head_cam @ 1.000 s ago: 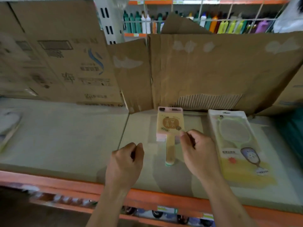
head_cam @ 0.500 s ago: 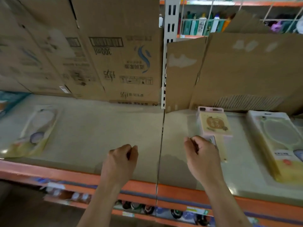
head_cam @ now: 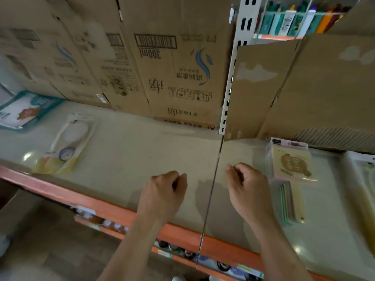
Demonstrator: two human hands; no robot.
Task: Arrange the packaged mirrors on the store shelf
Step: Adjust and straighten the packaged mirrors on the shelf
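1. Step in hand, as I judge it: a pause between placements. The left hand and right hand hover over the bare shelf, one on each side of its seam. Both have fingers curled in and hold nothing
2. The mirrors: a pink stack lies flat just right of the right hand, handles fanned toward the rim (several colours show). A yellow pack lies well apart to the left, and another pack is cut off at the right edge
3. Next move, probably: reach left for the yellow pack and bring it beside the others. It lies flat and thin, so the fingers must uncurl and lift an edge first
4. Containers: boxes stand along the back, print upside down, contents hidden. A teal pack far left is too blurred to tell what it holds
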